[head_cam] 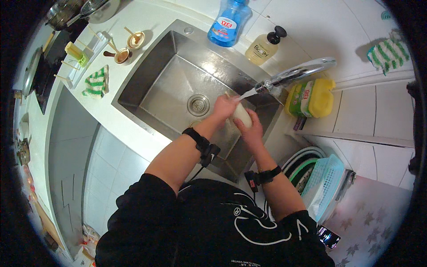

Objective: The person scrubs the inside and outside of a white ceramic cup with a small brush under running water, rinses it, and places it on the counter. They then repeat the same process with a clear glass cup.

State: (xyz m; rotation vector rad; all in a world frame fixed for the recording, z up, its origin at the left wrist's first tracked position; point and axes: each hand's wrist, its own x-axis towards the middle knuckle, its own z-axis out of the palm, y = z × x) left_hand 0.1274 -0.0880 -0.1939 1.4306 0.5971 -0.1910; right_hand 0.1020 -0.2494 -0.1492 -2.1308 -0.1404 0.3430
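Observation:
Over the steel sink [173, 83], my right hand [252, 128] is closed around the lower part of a pale, rounded, elongated object [242, 115]; its exact kind cannot be told. My left hand [226, 107] is at its upper end, with a thin light stick [227, 94] showing by the fingers. Water runs from the chrome faucet [293, 74] onto the left fingers and the object's top. The round drain strainer [198, 104] lies to the left of my hands.
Behind the sink stand a blue detergent bottle [227, 25] and a pump bottle [263, 48]. A yellow jug [310, 98] is at the right. Two small cups [123, 55] with sticks, a striped cloth [96, 82] and a white tray [90, 58] lie on the left counter [133, 126].

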